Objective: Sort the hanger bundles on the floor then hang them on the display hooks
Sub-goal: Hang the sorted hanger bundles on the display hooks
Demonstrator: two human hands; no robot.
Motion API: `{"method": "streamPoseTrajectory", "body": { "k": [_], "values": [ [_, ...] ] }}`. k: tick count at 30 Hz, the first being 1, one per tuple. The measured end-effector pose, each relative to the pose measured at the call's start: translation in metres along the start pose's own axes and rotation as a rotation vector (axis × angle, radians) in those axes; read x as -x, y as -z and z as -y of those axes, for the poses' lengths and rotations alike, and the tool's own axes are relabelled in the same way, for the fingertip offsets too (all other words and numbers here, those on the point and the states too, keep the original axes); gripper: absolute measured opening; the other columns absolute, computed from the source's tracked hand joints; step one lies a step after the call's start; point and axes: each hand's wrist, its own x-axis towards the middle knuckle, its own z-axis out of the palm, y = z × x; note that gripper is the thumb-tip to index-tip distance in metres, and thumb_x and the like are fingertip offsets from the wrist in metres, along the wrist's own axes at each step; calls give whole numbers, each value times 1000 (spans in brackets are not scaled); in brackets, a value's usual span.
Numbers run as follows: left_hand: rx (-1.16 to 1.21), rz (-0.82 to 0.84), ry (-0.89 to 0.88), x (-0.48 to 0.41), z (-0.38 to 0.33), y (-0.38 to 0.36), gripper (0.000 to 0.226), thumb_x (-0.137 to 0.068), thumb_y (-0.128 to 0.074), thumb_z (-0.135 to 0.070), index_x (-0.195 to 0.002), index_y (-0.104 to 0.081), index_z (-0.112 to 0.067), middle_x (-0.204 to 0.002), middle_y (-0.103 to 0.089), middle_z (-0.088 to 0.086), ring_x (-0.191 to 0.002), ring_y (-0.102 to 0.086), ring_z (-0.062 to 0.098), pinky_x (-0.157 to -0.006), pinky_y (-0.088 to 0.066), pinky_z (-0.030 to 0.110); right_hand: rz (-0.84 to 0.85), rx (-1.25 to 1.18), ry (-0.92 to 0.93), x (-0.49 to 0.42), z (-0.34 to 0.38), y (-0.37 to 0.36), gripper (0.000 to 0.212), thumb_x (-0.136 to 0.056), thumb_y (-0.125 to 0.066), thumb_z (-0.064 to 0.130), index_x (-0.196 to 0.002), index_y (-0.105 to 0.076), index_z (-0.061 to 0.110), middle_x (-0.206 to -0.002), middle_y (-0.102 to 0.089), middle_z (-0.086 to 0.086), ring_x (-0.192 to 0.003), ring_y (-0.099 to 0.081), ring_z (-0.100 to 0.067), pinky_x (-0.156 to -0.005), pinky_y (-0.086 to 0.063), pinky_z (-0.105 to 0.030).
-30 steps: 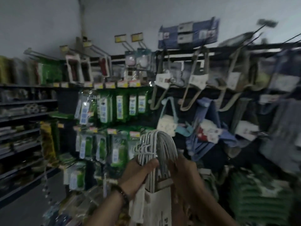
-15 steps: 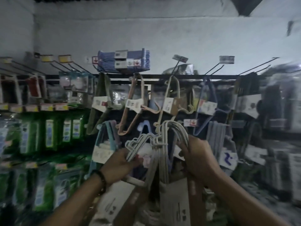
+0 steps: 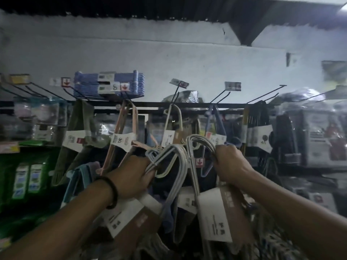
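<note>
Both my hands are raised in front of the display rack. My left hand (image 3: 131, 177) grips one bundle of white hangers (image 3: 169, 156) near its hooks; its white-and-brown card sleeve (image 3: 131, 218) hangs below. My right hand (image 3: 229, 162) grips a second white hanger bundle (image 3: 201, 143), whose card sleeve (image 3: 216, 216) dangles under the wrist. The two bundles are held apart, side by side. Black display hooks (image 3: 219, 96) stick out from the rack's top bar (image 3: 150, 104) above them, one bare hook (image 3: 266, 93) at the right.
Pink (image 3: 129, 128), cream (image 3: 174, 124), green (image 3: 80, 128) and dark hanger bundles (image 3: 257, 124) hang on the rack. A blue hanger stack (image 3: 109, 85) lies on top. Green packaged goods (image 3: 28, 175) fill the left shelves; wrapped boxes (image 3: 319, 132) stand at the right.
The view has swung right and upward from the green shelves to the hanger rack. My hands rose and drew apart, splitting the white hangers into two bundles.
</note>
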Motion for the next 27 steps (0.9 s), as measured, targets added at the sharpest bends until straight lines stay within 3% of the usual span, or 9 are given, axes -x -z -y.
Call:
{"method": "streamPoseTrajectory", "body": {
  "k": [3,5,7,10,12,15,17,22,27],
  "values": [
    [36,65,-42,-27,7,11,45,-99,-40,-62,-93,-66,-26,-81,-68,-5,-74,-67,10,-75,-60,36,17,55,23,-39,18,3,12,-102,-56,19,-98,-64,11,-97,-66,-10,-85,-65,-28,-69,-48,-31],
    [61,93,-96,-43,3,19,40,-105,-45,-50,-86,-67,-23,-72,-67,-8,-67,-65,6,-66,-56,22,35,116,59,-71,25,2,11,-99,-60,21,-90,-60,15,-97,-67,-7,-82,-65,-22,-69,-50,-28],
    [75,118,-148,-59,3,30,43,-106,-46,-45,-82,-70,-17,-72,-71,-4,-64,-67,8,-63,-56,22,76,137,101,-100,34,4,16,-97,-62,20,-83,-55,18,-93,-64,-5,-88,-69,-23,-69,-46,-25],
    [15,108,-183,-84,10,45,41,-107,-49,-40,-82,-67,-13,-73,-68,6,-64,-66,16,-63,-56,33,78,155,123,-135,48,15,18,-101,-56,15,-106,-69,4,-110,-69,-15,-110,-70,-31,-80,-51,-30],
    [-21,61,-195,-100,18,52,42,-106,-51,-41,-73,-59,-16,-65,-58,2,-55,-57,11,-55,-49,30,73,133,126,-156,55,21,25,-101,-54,13,-116,-69,0,-121,-69,-16,-117,-67,-32,-89,-52,-33],
    [-84,61,-189,-121,25,62,51,-105,-47,-50,-78,-59,-9,-69,-58,12,-59,-58,25,-61,-53,41,81,104,107,-187,55,21,24,-103,-55,16,-113,-71,2,-117,-71,-15,-113,-68,-31,-79,-50,-33],
    [-124,90,-172,-134,25,66,48,-106,-44,-51,-74,-54,-15,-68,-55,7,-58,-54,21,-62,-51,39,48,55,106,-204,55,18,24,-104,-56,20,-114,-70,3,-112,-69,-12,-110,-68,-29,-76,-47,-30],
    [-196,67,-133,-164,23,72,47,-107,-44,-48,-70,-48,-19,-66,-57,4,-60,-57,20,-66,-50,37,-17,-172,88,-241,58,29,32,-108,-50,21,-126,-65,-1,-131,-66,-17,-122,-63,-29,-88,-48,-30],
    [-246,-20,-87,-189,26,77,39,-106,-50,-40,-74,-53,-19,-69,-59,3,-60,-57,19,-67,-53,41,-172,-255,56,-271,49,34,26,-103,-56,16,-118,-65,-2,-118,-67,-22,-103,-65,-37,-78,-46,-37]
  ]
}}
